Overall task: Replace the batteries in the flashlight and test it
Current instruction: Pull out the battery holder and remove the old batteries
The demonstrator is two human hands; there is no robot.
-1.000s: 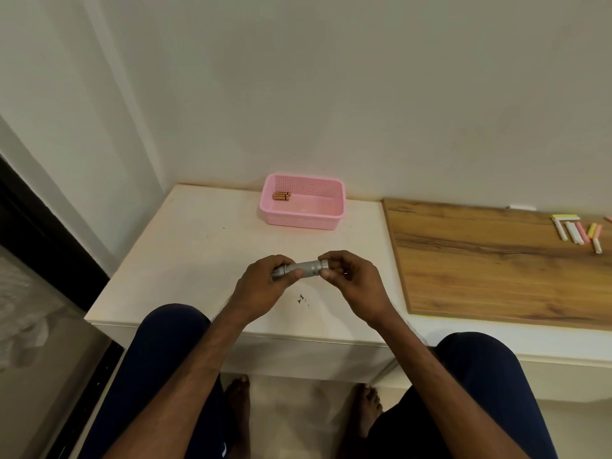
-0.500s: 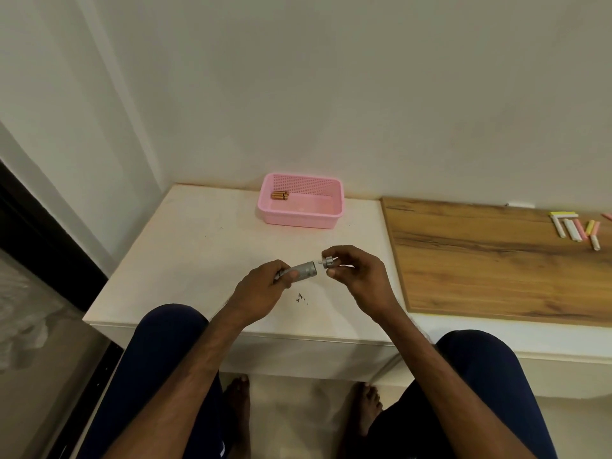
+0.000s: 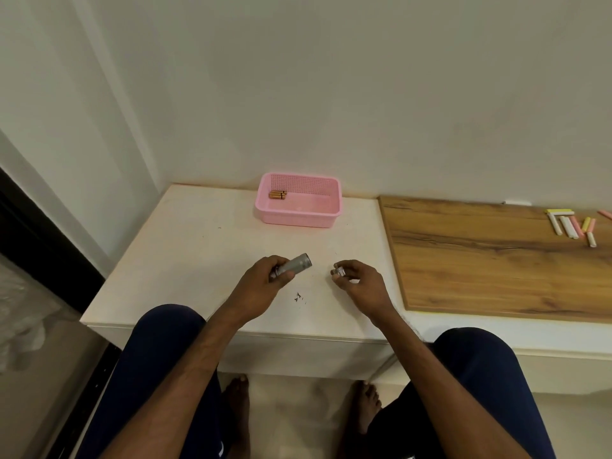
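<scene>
My left hand [image 3: 265,283] grips a grey metal flashlight body [image 3: 294,266], its open end tilted up to the right. A small grey cap [image 3: 338,271] from the flashlight is pinched in the fingertips of my right hand [image 3: 358,282], a short gap to the right of the body. Both hands hover just above the white table [image 3: 185,246]. At the back stands a pink basket [image 3: 299,215] with a few copper-coloured batteries [image 3: 277,194] in its left corner.
A wooden board [image 3: 496,260] lies on the right side, with several coloured chalk sticks [image 3: 573,226] near its far end. Small dark specks [image 3: 298,297] mark the table near my hands. The wall runs close behind, and my knees sit below the table's front edge.
The cap has come off the flashlight. My right hand has drawn it away to the right, while the left hand has kept the body and tilted it up.
</scene>
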